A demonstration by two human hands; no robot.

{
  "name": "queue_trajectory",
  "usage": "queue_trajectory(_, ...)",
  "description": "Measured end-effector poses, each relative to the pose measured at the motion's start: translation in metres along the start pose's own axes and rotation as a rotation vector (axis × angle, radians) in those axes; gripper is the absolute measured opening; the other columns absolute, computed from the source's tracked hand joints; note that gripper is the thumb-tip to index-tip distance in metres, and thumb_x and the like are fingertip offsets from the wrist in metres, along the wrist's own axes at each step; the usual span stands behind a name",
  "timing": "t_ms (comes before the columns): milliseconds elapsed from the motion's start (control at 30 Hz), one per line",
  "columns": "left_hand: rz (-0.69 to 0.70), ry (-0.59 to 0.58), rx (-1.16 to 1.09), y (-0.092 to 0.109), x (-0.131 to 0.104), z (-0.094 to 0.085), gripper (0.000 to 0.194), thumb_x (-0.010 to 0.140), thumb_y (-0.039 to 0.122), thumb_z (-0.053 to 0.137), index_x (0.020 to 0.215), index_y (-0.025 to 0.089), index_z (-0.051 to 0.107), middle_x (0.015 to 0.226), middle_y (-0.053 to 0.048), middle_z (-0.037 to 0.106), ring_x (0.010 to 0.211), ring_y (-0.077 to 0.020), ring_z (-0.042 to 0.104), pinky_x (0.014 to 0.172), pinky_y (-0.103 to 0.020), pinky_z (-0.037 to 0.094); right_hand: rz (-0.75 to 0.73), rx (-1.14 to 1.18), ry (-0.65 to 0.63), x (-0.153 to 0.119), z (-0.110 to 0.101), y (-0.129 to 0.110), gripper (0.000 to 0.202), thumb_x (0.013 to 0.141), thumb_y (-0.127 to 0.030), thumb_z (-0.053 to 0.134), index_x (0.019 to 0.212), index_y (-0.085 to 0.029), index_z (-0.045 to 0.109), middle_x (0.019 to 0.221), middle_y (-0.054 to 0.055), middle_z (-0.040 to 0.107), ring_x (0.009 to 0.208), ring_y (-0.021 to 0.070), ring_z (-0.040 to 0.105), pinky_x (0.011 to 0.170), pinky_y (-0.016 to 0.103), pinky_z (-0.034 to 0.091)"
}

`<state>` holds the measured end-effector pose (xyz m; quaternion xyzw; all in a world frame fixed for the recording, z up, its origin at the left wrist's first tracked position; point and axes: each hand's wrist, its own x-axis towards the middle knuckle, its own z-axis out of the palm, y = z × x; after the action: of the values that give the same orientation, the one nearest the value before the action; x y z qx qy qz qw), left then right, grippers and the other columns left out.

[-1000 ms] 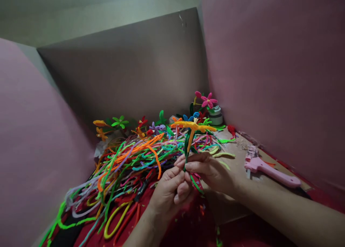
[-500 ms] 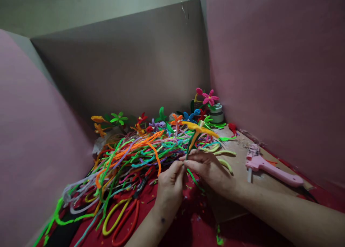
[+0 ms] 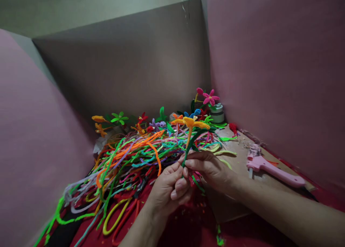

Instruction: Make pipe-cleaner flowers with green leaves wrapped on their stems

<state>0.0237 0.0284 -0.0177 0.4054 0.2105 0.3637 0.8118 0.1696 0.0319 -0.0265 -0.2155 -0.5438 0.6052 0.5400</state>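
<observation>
A pipe-cleaner flower [image 3: 190, 123] with yellow-orange petals and a dark green stem and leaf stands upright between my hands. My left hand [image 3: 170, 186] is closed, its thumb and fingers pinching the lower stem. Just above, my right hand [image 3: 207, 165] pinches the same stem at the base of the green leaf [image 3: 194, 138]. The stem's lower end is hidden by my fingers. Behind the hands lies a big heap of coloured pipe cleaners [image 3: 126, 157]. Scissors with yellow and red handles [image 3: 116, 214] lie to the left of my left wrist.
A pink glue gun [image 3: 275, 169] lies on a brown board [image 3: 234, 204] at the right. Several finished flowers, including a pink flower [image 3: 210, 97] and a green flower [image 3: 119, 118], stand at the back near a small pale jar [image 3: 217, 114]. Panels rise behind and on both sides.
The flower has turned and shifted slightly left, its green leaf now in front on the right. My left hand has rolled over, showing its curled fingers around the stem.
</observation>
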Motion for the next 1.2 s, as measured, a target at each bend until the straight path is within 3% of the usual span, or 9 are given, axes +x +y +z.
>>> queue_trajectory(100,0.058,0.139,0.298,0.001,0.001,0.002,0.019,0.082,0.030,0.052,0.070,0.016,0.055,0.044,0.008,0.039,0.032,-0.0029,0.023,0.036,-0.016,0.025,-0.015,-0.048,0.096,0.000,0.000,0.001,0.014,0.076,-0.025,0.058,0.066,-0.015,0.063,0.062,-0.001,0.057,0.062,0.0123,0.051,0.063,0.026,0.039)
queue_trajectory(267,0.436,0.459,1.104,-0.006,-0.002,0.002,0.012,0.079,0.029,0.055,0.077,0.020,0.063,0.059,0.001,0.054,0.052,-0.0113,0.046,0.053,-0.021,0.034,-0.067,-0.397,0.275,-0.001,0.004,-0.005,0.014,0.074,-0.024,0.057,0.062,-0.018,0.061,0.065,-0.002,0.055,0.068,0.0145,0.050,0.066,0.026,0.038)
queue_trajectory(367,0.514,0.514,1.266,-0.010,-0.004,-0.001,0.009,0.077,0.024,0.056,0.074,0.021,0.064,0.059,0.000,0.054,0.054,-0.0124,0.046,0.056,-0.023,0.032,-0.096,-0.553,0.288,-0.004,0.006,-0.008,0.017,0.077,-0.025,0.054,0.061,-0.020,0.060,0.066,-0.001,0.055,0.068,0.0153,0.050,0.067,0.026,0.038)
queue_trajectory(467,0.407,0.460,1.140,-0.007,-0.002,-0.002,0.017,0.079,0.027,0.054,0.065,0.020,0.059,0.051,0.002,0.047,0.046,-0.0103,0.040,0.048,-0.021,0.030,-0.118,-0.615,0.249,-0.004,0.006,-0.009,0.021,0.079,-0.026,0.053,0.059,-0.020,0.059,0.066,-0.001,0.056,0.068,0.0157,0.050,0.068,0.027,0.038)
queue_trajectory(567,0.225,0.373,0.824,0.000,-0.001,0.003,0.019,0.080,0.030,0.053,0.065,0.017,0.056,0.047,0.004,0.045,0.040,-0.0076,0.037,0.041,-0.019,0.028,-0.108,-0.565,0.198,-0.004,0.005,-0.006,0.021,0.078,-0.023,0.054,0.057,-0.020,0.060,0.064,-0.001,0.057,0.068,0.0149,0.050,0.072,0.028,0.038)
queue_trajectory(767,0.054,0.146,0.198,0.006,-0.003,0.008,0.013,0.080,0.023,0.055,0.070,0.014,0.057,0.043,0.009,0.037,0.032,-0.0016,0.022,0.037,-0.016,0.032,0.031,-0.012,0.268,-0.003,0.007,0.001,0.012,0.066,-0.029,0.070,0.073,-0.020,0.067,0.072,-0.001,0.063,0.075,0.0151,0.056,0.075,0.029,0.041)
queue_trajectory(867,-0.002,0.003,0.033,0.005,-0.004,0.002,0.012,0.080,0.021,0.055,0.072,0.013,0.059,0.043,0.010,0.033,0.030,-0.0008,0.014,0.032,-0.016,0.034,0.059,0.094,0.147,-0.001,0.007,0.001,0.011,0.066,-0.026,0.070,0.073,-0.017,0.067,0.070,0.000,0.063,0.074,0.0146,0.057,0.078,0.030,0.041)
queue_trajectory(1000,-0.026,-0.056,0.038,0.005,-0.004,-0.003,0.013,0.080,0.022,0.056,0.074,0.012,0.061,0.043,0.010,0.031,0.030,-0.0008,0.015,0.034,-0.017,0.036,0.038,0.095,0.093,0.000,0.006,0.002,0.009,0.069,-0.024,0.067,0.066,-0.016,0.065,0.064,-0.002,0.060,0.066,0.0123,0.055,0.075,0.029,0.041)
queue_trajectory(1200,0.154,0.259,0.529,0.001,0.001,0.009,0.019,0.077,0.027,0.060,0.065,0.012,0.059,0.048,0.003,0.052,0.040,-0.0051,0.043,0.043,-0.017,0.033,0.026,0.067,0.266,0.001,0.004,0.006,0.008,0.063,-0.025,0.071,0.066,-0.018,0.066,0.065,-0.003,0.059,0.063,0.0119,0.054,0.066,0.027,0.042)
